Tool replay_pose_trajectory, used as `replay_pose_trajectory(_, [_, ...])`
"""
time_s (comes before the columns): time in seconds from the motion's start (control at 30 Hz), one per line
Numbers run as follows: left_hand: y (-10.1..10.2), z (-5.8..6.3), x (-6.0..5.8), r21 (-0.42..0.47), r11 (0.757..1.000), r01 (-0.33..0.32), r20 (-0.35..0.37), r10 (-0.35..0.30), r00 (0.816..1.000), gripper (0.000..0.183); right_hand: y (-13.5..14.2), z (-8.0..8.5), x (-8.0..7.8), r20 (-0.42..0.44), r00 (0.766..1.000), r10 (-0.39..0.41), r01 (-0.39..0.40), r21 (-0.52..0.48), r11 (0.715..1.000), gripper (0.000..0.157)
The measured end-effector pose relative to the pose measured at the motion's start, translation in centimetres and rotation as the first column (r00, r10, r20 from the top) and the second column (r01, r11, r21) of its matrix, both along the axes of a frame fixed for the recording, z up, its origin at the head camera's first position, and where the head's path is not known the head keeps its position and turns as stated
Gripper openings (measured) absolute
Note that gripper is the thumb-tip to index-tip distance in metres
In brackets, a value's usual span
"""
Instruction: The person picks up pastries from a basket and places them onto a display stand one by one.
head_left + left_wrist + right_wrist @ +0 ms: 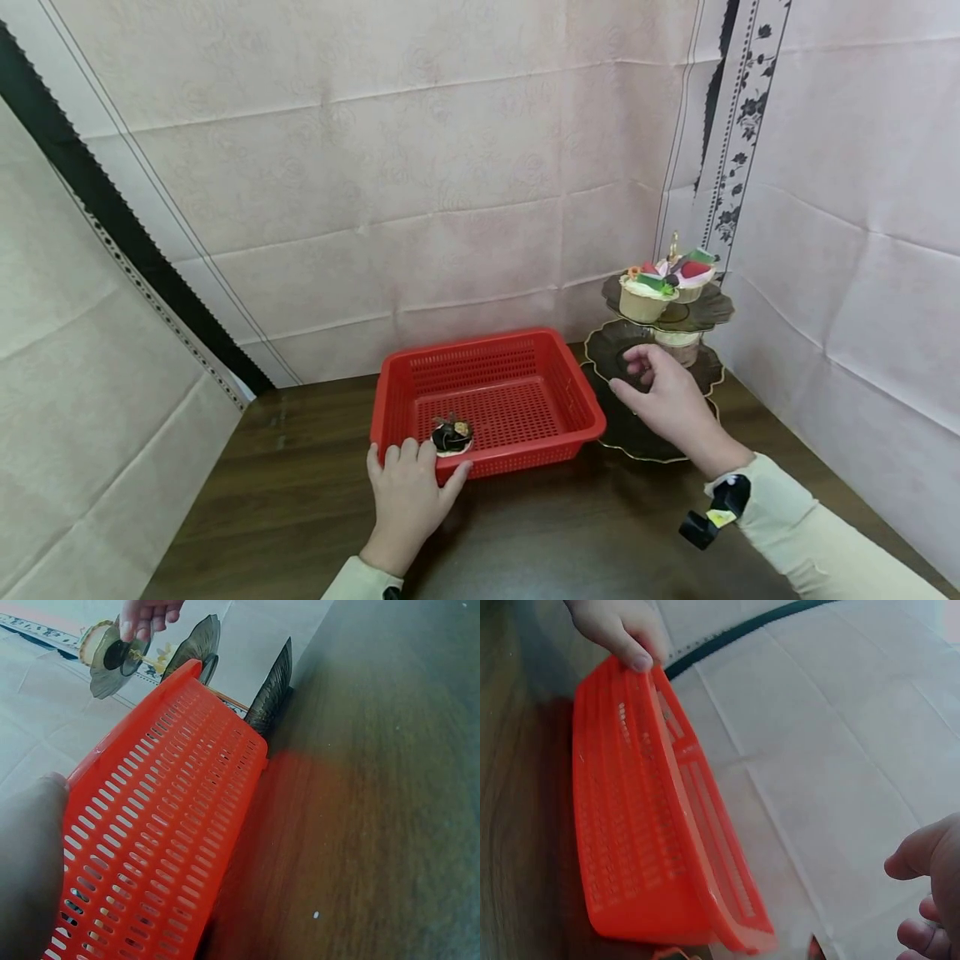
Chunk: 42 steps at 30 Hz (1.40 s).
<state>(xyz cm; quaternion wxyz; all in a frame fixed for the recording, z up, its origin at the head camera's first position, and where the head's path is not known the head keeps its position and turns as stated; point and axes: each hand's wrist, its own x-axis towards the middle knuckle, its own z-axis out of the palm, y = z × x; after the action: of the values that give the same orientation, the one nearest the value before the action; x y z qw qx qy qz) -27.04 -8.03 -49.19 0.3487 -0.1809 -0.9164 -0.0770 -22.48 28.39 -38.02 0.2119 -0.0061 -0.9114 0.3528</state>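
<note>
My left hand (408, 492) holds the near left rim of a red plastic basket (487, 343), fingers over the edge; the thumb (34, 847) lies along the rim in the left wrist view. Inside the basket, close to those fingers, sits a toy cupcake with a dark top (452, 435). My right hand (671, 400) hovers in front of a dark tiered stand (697, 312), loosely bent and holding nothing. On the upper tier are a cupcake with white and green topping (647, 298) and a pink-topped cupcake (692, 275). Another cupcake (678, 343) stands a tier below, partly hidden.
The stand's wide bottom plate (637, 437) reaches close to the basket's right side. A dark wooden table (300, 500) lies under everything. Pale cloth walls (450, 167) enclose the back and both sides. A black wrist device (716, 510) is strapped to the right sleeve.
</note>
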Motion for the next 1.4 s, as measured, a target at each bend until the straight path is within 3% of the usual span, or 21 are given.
replay_pose_trajectory(0.47, [0.0,-0.1,-0.2,0.0,1.0,0.004,-0.015,-0.004,1.0,0.065,-4.9,-1.2,-3.5,0.033,0.987,0.157,-0.152,-0.127,0.98,0.041])
replay_pose_trajectory(0.7, [0.0,-0.1,-0.1,-0.002,1.0,0.002,-0.012,-0.002,1.0,0.065,-6.9,-2.0,-5.4,0.065,0.972,0.225,-0.214,-0.143,0.966,0.043])
replay_pose_trajectory(0.87, [0.0,0.0,0.0,-0.007,1.0,-0.003,-0.006,0.003,1.0,0.065,-8.3,-2.7,-6.7,0.079,0.948,0.309,-0.293,-0.166,0.942,0.044])
replay_pose_trajectory(1.07, [0.0,0.1,0.0,-0.017,1.0,-0.017,0.011,0.017,1.0,0.066,-10.5,-3.4,-8.5,0.181,0.92,0.348,-0.323,-0.152,0.934,0.052])
replay_pose_trajectory(1.4, [0.1,0.4,0.2,-0.019,1.0,-0.02,0.039,0.021,0.999,0.063,-13.5,-4.4,-10.1,0.324,0.847,0.42,-0.404,-0.118,0.907,0.071])
